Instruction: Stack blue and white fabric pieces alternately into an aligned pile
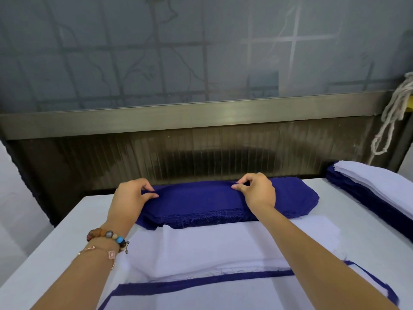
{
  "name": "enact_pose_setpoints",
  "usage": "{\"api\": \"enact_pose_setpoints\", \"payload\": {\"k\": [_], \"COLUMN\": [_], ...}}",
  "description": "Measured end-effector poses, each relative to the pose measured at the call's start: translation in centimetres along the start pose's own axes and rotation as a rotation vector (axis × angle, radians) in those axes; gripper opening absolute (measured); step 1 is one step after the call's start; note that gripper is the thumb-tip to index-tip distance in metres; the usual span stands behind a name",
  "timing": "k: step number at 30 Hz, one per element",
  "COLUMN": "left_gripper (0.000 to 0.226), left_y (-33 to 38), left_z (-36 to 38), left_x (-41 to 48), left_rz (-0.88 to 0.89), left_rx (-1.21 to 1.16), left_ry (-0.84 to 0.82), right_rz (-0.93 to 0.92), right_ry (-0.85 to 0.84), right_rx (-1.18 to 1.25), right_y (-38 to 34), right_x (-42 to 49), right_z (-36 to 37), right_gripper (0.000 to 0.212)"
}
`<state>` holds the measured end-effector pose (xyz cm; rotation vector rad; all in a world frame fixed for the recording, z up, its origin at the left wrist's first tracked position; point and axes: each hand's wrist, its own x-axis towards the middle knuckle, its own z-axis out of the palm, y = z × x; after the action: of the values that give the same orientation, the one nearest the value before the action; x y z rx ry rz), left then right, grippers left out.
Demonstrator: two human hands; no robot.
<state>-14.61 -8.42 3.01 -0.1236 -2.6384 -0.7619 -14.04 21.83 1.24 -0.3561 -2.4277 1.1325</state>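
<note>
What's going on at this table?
A person's left hand and right hand each pinch the top blue piece of the blue pile at the far side of the table. A white pile lies just nearer. Nearest the camera sits the alternating stack, white on top with a blue edge showing beneath it.

Frosted window up top, grid shadows behind it. Metal sill, dark ribbed panel below. White table; rope hangs right.
</note>
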Motion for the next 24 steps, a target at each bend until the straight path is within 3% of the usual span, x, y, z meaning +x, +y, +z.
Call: {"api": "enact_pose_setpoints", "payload": {"k": [7, 12, 15, 19, 24], "left_gripper": [0.002, 0.004, 0.004, 0.004, 0.008], "left_y": [-0.1, -0.6, -0.6, -0.4, -0.5], "left_z": [0.1, 0.0, 0.1, 0.4, 0.8], "left_x": [-0.1, -0.6, -0.8, -0.9, -1.2], "left_rz": [0.004, 0.066, 0.059, 0.037, -0.02], "left_rx": [0.002, -0.039, -0.045, -0.058, -0.092], "left_ry": [0.062, 0.1, 0.103, 0.104, 0.136], "right_rz": [-0.027, -0.179, -0.172, -0.097, 0.074], "right_ry": [-0.001, -0.288, -0.39, -0.379, -0.232], "right_rx": [-0.013, -0.314, -0.529, -0.782, -0.835], "right_y": [0.1, -0.4, -0.3, 1.1, 4.0], "right_x": [0.0, 1.5, 2.9, 4.3, 5.0], "right_z": [0.0, -2.3, -5.0, -8.3, -10.6], "right_gripper": [0.013, 0.029, 0.034, 0.045, 0.047]}}
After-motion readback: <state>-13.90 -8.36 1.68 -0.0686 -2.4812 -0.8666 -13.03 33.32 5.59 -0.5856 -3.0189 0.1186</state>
